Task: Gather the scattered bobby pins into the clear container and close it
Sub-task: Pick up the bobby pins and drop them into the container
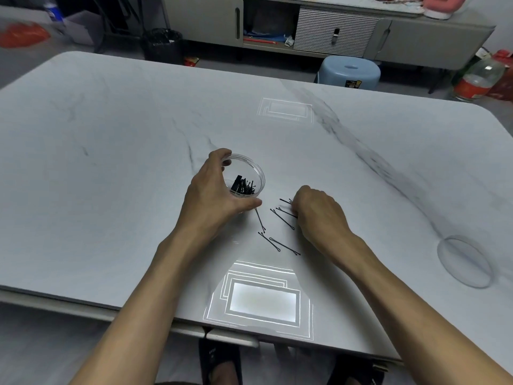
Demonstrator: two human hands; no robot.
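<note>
Bobby pins [280,218], thin black wire ones, lay scattered on the pale marble tabletop [111,162] just right of the round clear plastic container [247,176], which already held a dark cluster. The left hand [213,195] curled its fingers around the container's wall, steadying it. The right hand [319,212] was bunched over the nearest pins, fingers pinched together; whether any were gripped I cannot tell. Sliding several together before lifting would probably serve best. The clear round lid [465,261] waited well apart, near the right edge, with open room between.

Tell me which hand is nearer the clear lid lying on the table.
Right. The right hand is over the loose pins, left of the clear lid; the left hand is farther left, wrapped around the clear container.
</note>
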